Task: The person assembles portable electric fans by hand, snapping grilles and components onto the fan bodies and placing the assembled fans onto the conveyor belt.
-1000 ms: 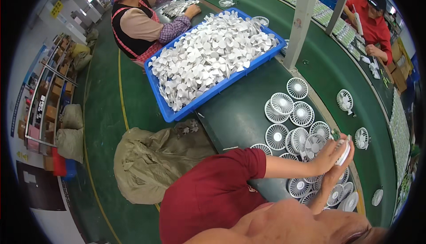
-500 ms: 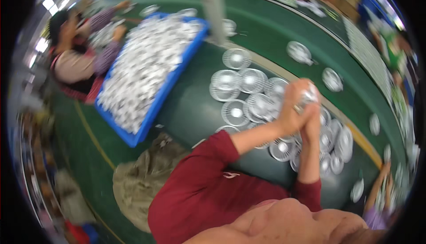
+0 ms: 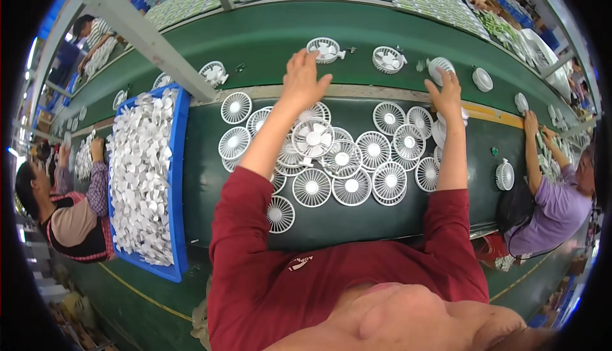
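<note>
My left hand (image 3: 305, 84) reaches over the near edge of the green conveyor belt, fingers spread and holding nothing. Just past its fingertips is a white fan head (image 3: 326, 51) with its blades showing. My right hand (image 3: 447, 98) is stretched out, fingers apart, beside another round white fan part (image 3: 440, 69); its fingertips overlap that part's edge, and I cannot tell whether they touch. Between my arms lie several white round fan grilles (image 3: 352, 186), some overlapping. A fan head with blades (image 3: 314, 137) rests on top of them.
A blue tray (image 3: 180, 179) heaped with white fan blades stands left. The green belt (image 3: 268, 48) carries more fan heads (image 3: 388, 59). A metal post (image 3: 150, 42) rises near the tray. Co-workers sit left (image 3: 70, 217) and right (image 3: 551, 211). A single fan part (image 3: 504, 175) stands at right.
My hands were together around a white part; now they are apart, both extended toward the belt. A fan head with blades now shows on the grilles. The view has turned.
</note>
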{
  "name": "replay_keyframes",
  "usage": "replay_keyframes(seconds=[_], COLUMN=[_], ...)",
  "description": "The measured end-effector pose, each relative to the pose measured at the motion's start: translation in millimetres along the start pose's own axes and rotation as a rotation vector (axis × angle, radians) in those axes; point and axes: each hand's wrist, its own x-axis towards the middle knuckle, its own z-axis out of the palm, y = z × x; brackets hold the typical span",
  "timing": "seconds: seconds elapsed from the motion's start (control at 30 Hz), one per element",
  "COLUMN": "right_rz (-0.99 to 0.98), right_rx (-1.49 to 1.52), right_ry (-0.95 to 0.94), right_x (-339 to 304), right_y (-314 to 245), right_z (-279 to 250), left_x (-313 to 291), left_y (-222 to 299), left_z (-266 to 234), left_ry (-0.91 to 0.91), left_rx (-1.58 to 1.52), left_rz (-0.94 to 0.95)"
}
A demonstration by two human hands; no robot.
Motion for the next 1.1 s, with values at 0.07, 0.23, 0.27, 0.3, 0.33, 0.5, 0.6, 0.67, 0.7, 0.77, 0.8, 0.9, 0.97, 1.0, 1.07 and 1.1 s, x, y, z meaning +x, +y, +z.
replay_keyframes(seconds=[0.07,0.23,0.27,0.3,0.33,0.5,0.6,0.67,0.7,0.77,0.8,0.9,0.97,1.0,1.07,1.1], right_rz=[-0.045,0.057,0.103,0.182,0.225,0.288,0.223,0.179,0.18,0.199,0.176,0.283,0.266,0.269,0.286,0.302], right_rx=[0.001,-0.143,-0.18,-0.21,-0.206,0.068,0.024,-0.056,-0.045,-0.183,-0.24,-0.201,-0.169,-0.149,-0.155,-0.165], right_ry=[-0.072,-0.001,-0.027,-0.093,-0.129,-0.21,-0.068,-0.055,-0.053,-0.148,-0.134,-0.179,-0.093,-0.067,-0.053,-0.05], right_x=[-13.1,-33.7,-36.6,-40.9,-44.3,-47.1,-35.2,-14.8,-5.6,8.7,6.2,10.1,1.9,-0.2,-3.2,-3.0], right_y=[-8.6,14.4,22.1,29.7,35.4,70.5,88.0,93.0,96.4,114.0,136.8,121.8,124.3,124.7,121.9,120.5], right_z=[-16.8,-51.1,-52.4,-51.0,-48.7,-47.8,-46.5,-39.3,-34.0,-26.7,-16.6,0.3,0.7,0.9,-2.6,-3.4], left_x=[24.1,83.8,91.7,99.6,105.7,121.7,122.0,125.8,128.5,134.9,137.1,138.3,131.6,130.2,124.3,123.5], left_y=[-13.9,-30.6,-33.4,-35.9,-40.4,-39.8,-9.9,4.3,15.8,43.6,62.1,73.6,89.0,94.6,104.3,107.4], left_z=[9.6,42.4,49.0,55.1,61.1,81.5,92.1,94.8,101.6,122.7,135.1,160.6,178.2,182.8,187.9,189.1], left_ry=[-0.049,-0.181,-0.209,-0.235,-0.267,-0.317,-0.212,-0.143,-0.114,-0.09,-0.083,-0.093,-0.15,-0.142,-0.168,-0.196], left_rx=[0.065,0.175,0.188,0.204,0.226,0.222,0.176,0.087,0.022,-0.096,-0.163,-0.213,-0.25,-0.239,-0.218,-0.204], left_rz=[-0.042,-0.127,-0.14,-0.153,-0.17,-0.113,-0.057,0.011,0.052,0.107,0.162,0.251,0.272,0.287,0.311,0.319])
